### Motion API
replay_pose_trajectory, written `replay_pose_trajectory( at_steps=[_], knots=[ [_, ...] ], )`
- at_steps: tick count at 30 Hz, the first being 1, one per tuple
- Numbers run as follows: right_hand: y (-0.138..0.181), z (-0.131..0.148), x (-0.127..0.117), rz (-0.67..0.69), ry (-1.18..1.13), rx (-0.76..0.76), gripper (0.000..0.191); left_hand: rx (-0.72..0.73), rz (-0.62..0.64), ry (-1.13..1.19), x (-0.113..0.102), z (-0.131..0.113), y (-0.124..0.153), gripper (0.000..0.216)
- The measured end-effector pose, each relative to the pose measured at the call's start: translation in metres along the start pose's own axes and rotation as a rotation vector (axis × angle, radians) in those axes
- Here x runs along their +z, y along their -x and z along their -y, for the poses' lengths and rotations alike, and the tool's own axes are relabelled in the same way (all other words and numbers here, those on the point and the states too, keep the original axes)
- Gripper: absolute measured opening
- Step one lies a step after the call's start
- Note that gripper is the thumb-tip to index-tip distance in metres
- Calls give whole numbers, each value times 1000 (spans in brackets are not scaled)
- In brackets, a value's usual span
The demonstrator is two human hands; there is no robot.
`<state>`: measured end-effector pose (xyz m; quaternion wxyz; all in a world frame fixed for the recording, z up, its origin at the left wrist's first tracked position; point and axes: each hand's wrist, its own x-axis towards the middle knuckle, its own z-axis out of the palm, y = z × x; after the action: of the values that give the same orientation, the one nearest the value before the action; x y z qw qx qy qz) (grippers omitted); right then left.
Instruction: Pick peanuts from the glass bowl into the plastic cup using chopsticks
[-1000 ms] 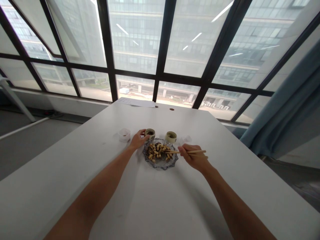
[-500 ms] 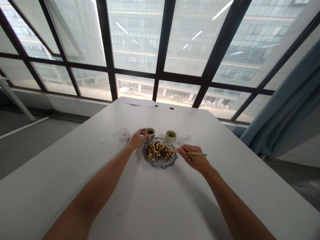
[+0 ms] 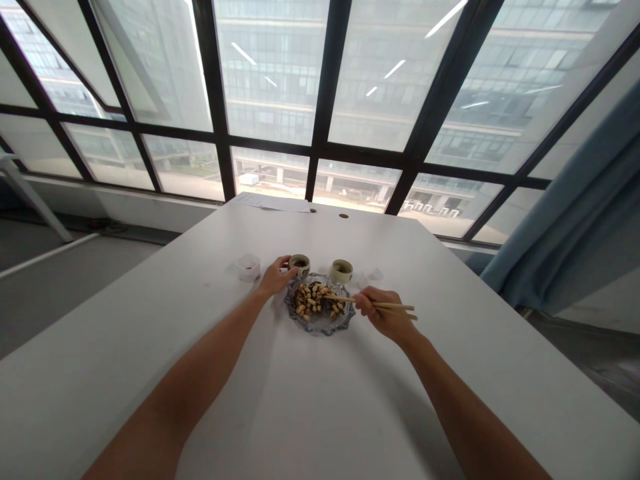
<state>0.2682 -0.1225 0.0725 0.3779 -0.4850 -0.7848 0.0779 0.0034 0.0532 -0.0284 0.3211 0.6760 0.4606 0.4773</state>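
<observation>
My left hand (image 3: 275, 276) is closed round the left side of a small greenish cup (image 3: 305, 272) with dark contents. My right hand (image 3: 385, 312) grips a pair of wooden chopsticks (image 3: 397, 307), whose tips reach into the food. Below the cup stands a scalloped clear glass plate (image 3: 320, 328) holding a heap of peanuts (image 3: 307, 301) mixed with small dark pieces. A second greenish cup (image 3: 342, 271) sits at the plate's upper right, touched by neither hand.
A translucent plastic container (image 3: 249, 268) stands left of my left hand. Another clear plastic piece (image 3: 373, 275) lies behind my right hand. Paper sheets (image 3: 280, 203) rest at the far edge of the white table (image 3: 300, 407). A blue curtain (image 3: 565, 200) hangs at the right.
The chopstick tips have shifted slightly left among the food, and their back ends have spread apart. My left hand stays on the cup.
</observation>
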Motion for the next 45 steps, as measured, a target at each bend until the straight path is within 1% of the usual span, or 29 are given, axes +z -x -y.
replay_pose_trajectory(
  at_steps=[9,19,24,28,32,38,41,45],
  knots=[
    [0,-2,1,-24,-49,71,50,7,1,10,0,4,-2,54],
    [0,4,5,-24,42,23,55,11,7,3,0,5,-2,54],
    [-1,5,6,-11,-3,44,55,10,1,0,1,4,-2,54],
    [-1,1,8,-18,-34,99,52,9,-2,3,1,4,-2,53],
    [1,-6,9,-30,-118,156,49,15,-5,6,1,3,-1,53],
    [1,-17,7,-116,-258,228,47,15,1,-4,0,4,-2,53],
    [1,-22,6,-144,-276,244,47,13,6,-19,0,5,-2,54],
    [1,-25,8,-146,-258,246,47,13,5,-21,0,5,-2,54]
  ],
)
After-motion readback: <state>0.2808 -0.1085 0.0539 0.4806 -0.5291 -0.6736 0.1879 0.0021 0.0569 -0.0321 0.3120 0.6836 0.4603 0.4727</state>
